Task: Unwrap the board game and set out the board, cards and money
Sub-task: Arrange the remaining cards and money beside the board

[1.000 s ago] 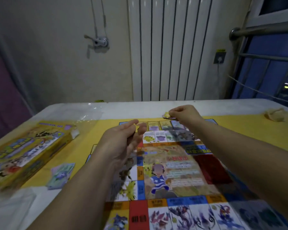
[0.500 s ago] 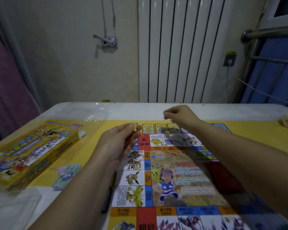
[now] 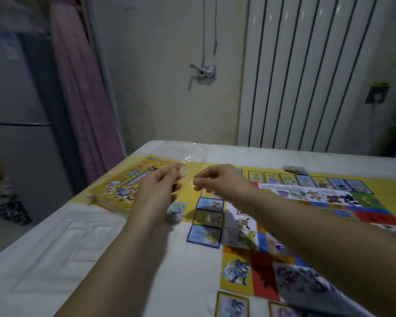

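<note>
Your board (image 3: 237,271) lies flat on the white table (image 3: 78,248), its bright squares edged by blue-framed cards (image 3: 209,204) on the left and far sides. The yellow box (image 3: 124,188) sits to its left, contents hidden. A small pale stack (image 3: 176,211) lies between them. Your left hand (image 3: 157,191) and right hand (image 3: 217,181) hover with curled fingers; I cannot tell whether they hold anything.

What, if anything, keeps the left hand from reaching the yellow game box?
Probably nothing, so yes: the left hand hovers right by the yellow game box, with nothing between them. Whether its fingers hold something is too blurred to tell.
</note>
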{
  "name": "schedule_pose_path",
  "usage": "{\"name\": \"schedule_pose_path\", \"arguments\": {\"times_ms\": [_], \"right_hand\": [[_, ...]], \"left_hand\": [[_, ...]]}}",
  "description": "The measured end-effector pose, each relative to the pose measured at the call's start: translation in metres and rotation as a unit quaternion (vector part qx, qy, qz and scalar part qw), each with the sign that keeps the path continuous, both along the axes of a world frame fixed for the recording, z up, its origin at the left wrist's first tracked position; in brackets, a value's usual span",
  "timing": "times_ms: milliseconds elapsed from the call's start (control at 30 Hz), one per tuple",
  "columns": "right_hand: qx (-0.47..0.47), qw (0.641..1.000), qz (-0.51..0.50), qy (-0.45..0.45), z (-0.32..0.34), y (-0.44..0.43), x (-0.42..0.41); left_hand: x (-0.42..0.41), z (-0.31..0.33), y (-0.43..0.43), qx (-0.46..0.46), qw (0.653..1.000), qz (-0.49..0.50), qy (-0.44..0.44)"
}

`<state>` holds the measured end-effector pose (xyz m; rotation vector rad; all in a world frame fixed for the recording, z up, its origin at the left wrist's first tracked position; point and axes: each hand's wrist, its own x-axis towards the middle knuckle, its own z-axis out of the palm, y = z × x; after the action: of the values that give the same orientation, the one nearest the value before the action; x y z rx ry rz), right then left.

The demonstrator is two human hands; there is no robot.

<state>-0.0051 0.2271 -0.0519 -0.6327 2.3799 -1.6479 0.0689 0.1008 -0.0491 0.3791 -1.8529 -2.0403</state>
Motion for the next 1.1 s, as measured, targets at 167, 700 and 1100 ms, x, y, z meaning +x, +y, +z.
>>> {"name": "schedule_pose_path", "arguments": {"times_ms": [167,700,1100], "right_hand": [[0.126,0.992,0.0,0.029,-0.024,-0.036,-0.006],[0.188,0.963,-0.101,0.164,0.03,0.129,0.105],[0.26,0.874,-0.387,0.134,0.03,0.424,0.188]], "left_hand": [[0.022,0.003,-0.03,-0.011,0.999,0.034,0.017],[0.04,0.019,0.108,-0.045,0.989,-0.128,0.055],[0.054,0.005,0.344,-0.241,0.893,-0.375,0.063]]}}
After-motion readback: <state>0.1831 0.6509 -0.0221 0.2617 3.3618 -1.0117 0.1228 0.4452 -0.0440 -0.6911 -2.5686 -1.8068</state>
